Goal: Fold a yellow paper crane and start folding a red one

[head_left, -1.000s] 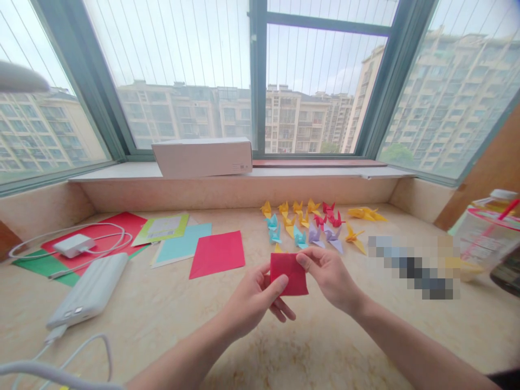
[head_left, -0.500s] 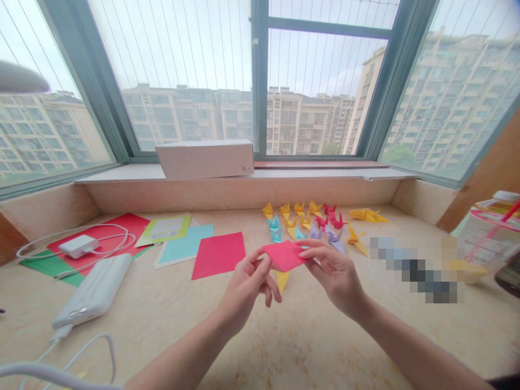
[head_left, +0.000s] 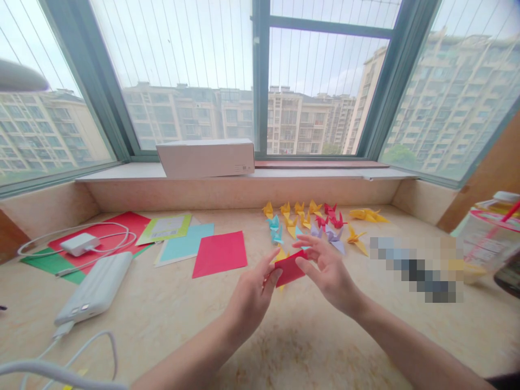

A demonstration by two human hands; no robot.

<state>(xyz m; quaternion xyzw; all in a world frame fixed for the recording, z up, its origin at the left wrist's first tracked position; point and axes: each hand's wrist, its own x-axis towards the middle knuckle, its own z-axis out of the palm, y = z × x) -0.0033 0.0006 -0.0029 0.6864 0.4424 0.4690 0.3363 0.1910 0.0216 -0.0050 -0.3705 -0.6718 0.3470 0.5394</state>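
I hold a small folded red paper point(head_left: 290, 268) between both hands above the marble counter point(head_left: 170, 319). My left hand point(head_left: 252, 295) pinches its left end with thumb and fingers. My right hand point(head_left: 327, 269) grips its right end with the thumb, its other fingers fanned out above. The paper is tilted, its right corner raised. Behind my hands stand several small folded paper cranes point(head_left: 312, 222) in yellow, blue, red and purple.
Flat sheets lie at the left: a red sheet point(head_left: 220, 253), a light blue sheet point(head_left: 182, 245), a green-edged card point(head_left: 163, 228). A white power bank point(head_left: 94, 288) with cable and a white charger point(head_left: 80, 244) sit further left. A white box point(head_left: 205, 157) rests on the sill. A plastic cup point(head_left: 485, 235) stands right.
The red paper went from held upright and facing me to lying flat, and now it is tilted edge-on. Both hands turned it and shifted their grip; my right fingers have spread.
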